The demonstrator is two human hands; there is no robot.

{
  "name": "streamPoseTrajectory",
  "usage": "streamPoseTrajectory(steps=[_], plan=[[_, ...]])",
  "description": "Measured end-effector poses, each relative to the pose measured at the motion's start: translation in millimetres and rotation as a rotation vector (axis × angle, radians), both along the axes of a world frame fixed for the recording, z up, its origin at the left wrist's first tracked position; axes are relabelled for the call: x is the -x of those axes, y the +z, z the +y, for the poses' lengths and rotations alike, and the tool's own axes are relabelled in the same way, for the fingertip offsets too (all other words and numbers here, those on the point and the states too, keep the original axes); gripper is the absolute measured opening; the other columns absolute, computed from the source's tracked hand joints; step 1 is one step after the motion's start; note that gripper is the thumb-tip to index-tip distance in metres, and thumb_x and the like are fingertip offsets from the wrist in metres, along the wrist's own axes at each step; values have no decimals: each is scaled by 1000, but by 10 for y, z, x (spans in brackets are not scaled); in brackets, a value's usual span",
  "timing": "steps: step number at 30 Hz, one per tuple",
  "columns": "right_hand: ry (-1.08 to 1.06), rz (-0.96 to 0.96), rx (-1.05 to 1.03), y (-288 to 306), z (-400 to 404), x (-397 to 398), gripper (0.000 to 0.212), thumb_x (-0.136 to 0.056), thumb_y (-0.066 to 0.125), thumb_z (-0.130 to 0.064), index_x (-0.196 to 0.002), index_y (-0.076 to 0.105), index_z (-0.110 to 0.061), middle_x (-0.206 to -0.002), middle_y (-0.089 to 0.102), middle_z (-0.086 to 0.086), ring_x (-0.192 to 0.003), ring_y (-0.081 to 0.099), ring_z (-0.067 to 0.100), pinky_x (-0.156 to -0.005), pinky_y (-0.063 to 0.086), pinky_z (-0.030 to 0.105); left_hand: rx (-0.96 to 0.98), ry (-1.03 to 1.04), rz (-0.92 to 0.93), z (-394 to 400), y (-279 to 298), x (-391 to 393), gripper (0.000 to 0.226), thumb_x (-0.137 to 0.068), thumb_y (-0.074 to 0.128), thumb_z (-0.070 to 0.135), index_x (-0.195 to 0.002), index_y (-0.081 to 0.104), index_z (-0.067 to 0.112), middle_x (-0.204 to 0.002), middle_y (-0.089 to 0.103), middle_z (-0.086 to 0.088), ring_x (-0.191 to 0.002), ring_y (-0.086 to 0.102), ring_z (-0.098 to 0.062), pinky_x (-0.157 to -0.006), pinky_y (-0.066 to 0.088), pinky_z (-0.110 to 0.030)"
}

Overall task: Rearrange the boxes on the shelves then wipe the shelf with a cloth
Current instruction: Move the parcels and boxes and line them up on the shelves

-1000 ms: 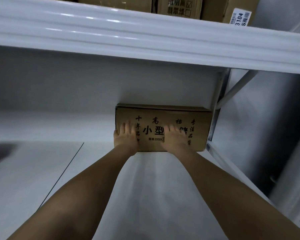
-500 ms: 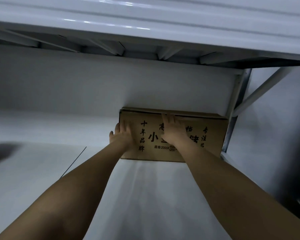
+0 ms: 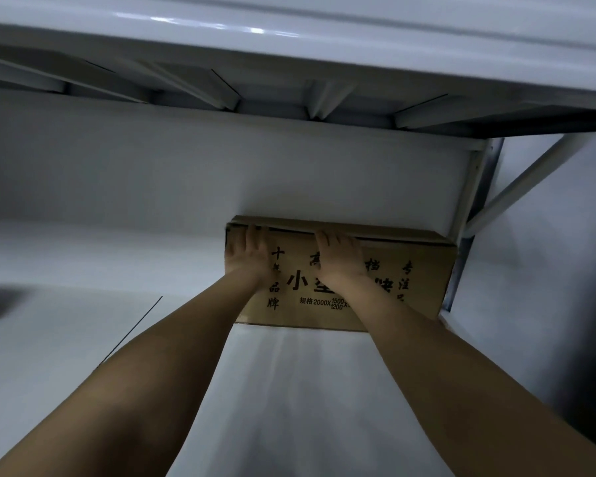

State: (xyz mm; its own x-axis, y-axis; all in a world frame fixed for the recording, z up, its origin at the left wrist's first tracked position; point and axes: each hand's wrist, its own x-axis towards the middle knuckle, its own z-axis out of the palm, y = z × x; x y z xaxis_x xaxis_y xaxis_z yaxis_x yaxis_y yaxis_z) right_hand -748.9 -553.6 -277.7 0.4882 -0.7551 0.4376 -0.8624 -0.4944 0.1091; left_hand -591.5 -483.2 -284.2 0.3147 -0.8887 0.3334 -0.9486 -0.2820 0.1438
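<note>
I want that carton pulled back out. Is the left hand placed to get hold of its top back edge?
Probably yes. The left hand already lies on the cardboard box near its left end, fingers reaching the top edge, with nothing between. Whether they hook behind it cannot be seen.

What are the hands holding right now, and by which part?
Both the left hand and right hand hold the cardboard box by its top edge, fingers hooked over it.
</note>
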Motion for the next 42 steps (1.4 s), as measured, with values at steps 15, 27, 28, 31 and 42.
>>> streamPoseTrajectory(steps=[15, 27, 28, 31, 42], plan=[[-15, 34, -27, 281, -39, 797, 111, -71, 56, -76, -152, -4, -30, -161, -3, 2, -147, -3, 27, -116, 2, 56, -202, -211, -347, -295, 398, 509, 122, -69, 71, 61, -152, -7, 19, -158, -14, -13, -145, -9, -35, -117, 0, -53], [-87, 68, -26, 183, -145, 976, 89, -84, 58, -51, -152, 15, -13, -152, 25, 11, -137, 29, 29, -110, 25, 45, -120, -224, -310, -360, 379, 608, 104, -77, 63, 56, -152, 3, 15, -155, 15, -12, -144, 12, -29, -116, 11, -49], [-85, 84, -5, 188, -142, 998, 85, -85, 58, -48, -151, 17, -13, -152, 24, 12, -136, 30, 30, -109, 27, 44, -128, -233, -315, -370, 398, 638, 105, -77, 63, 56, -152, 3, 15, -156, 13, -13, -144, 11, -29, -116, 10, -48], [-49, 160, 99, 149, -95, 1112, 69, -89, 54, -43, -147, 29, -15, -150, 22, 13, -134, 30, 31, -106, 29, 41, -134, -278, -346, -421, 424, 743, 105, -75, 66, 58, -152, 7, 15, -158, 2, -14, -145, 4, -31, -116, 8, -47], [217, -164, 412, -45, 56, 1457, 41, -88, 44, -39, -107, 67, -11, -97, 67, 7, -82, 63, 24, -72, 48, 32, -146, -373, -399, -468, 396, 1082, 112, -69, 59, 71, -151, -5, 28, -155, 11, -13, -140, 14, -39, -114, 11, -53]])
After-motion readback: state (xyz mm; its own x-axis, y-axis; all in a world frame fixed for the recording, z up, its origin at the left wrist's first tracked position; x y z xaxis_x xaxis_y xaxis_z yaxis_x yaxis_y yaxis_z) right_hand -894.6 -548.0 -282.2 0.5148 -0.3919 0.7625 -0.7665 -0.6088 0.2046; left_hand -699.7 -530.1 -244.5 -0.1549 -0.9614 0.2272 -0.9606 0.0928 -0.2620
